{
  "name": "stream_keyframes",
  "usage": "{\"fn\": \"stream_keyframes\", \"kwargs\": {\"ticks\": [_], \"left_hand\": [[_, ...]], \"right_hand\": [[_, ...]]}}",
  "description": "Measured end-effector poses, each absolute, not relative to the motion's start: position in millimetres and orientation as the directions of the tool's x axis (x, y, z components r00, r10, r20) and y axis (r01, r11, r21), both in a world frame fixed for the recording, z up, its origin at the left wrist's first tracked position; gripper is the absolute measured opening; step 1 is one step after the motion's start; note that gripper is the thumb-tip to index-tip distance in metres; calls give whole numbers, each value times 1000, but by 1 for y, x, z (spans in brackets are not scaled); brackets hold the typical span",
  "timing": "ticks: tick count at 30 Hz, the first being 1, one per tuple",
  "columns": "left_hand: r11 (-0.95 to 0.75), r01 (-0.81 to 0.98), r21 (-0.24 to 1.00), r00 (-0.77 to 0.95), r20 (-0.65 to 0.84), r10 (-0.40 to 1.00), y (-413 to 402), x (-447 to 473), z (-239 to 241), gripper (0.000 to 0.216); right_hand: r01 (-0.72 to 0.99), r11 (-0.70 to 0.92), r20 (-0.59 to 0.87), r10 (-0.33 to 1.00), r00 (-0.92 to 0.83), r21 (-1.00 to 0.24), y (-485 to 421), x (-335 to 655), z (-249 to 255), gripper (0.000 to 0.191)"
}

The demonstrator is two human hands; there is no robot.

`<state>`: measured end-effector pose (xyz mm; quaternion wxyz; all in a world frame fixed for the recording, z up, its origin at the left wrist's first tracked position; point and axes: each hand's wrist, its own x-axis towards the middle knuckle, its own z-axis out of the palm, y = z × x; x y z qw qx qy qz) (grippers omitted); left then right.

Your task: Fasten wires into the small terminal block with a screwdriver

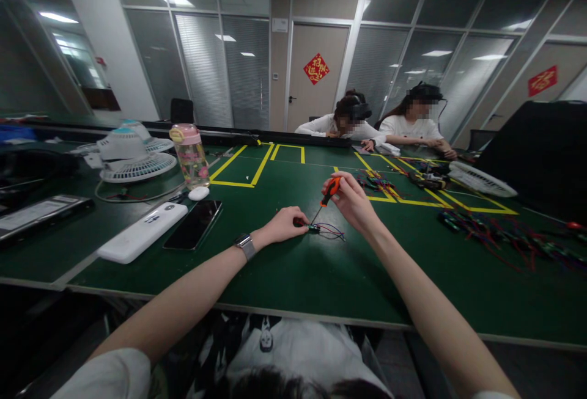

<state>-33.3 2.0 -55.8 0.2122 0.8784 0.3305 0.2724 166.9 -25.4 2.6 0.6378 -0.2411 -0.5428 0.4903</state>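
Note:
My right hand (352, 200) is closed round the orange and black handle of a screwdriver (331, 191). Its thin shaft slants down and left, and the tip meets or nearly meets a small green part with wires (314, 228). That part lies on the green table (275, 283), with thin red and blue wires looping off to its right. The fingers of my left hand (285, 225) pinch the part's left end and hide some of it. A watch sits on my left wrist.
Left of my hands lie a dark phone (194, 225), a white power bank (143, 232) and a drink bottle (190, 156). White fans (137, 161) stand behind them. Wired parts (495, 234) are heaped at the right. Two people (415, 121) sit across the table beyond yellow tape marks.

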Motion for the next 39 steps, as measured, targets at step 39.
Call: {"fn": "stream_keyframes", "kwargs": {"ticks": [39], "left_hand": [[-686, 465, 559, 638, 326, 698, -1, -34, -52, 14]], "right_hand": [[-332, 458, 490, 872, -13, -824, -24, 165, 0, 20]]}}
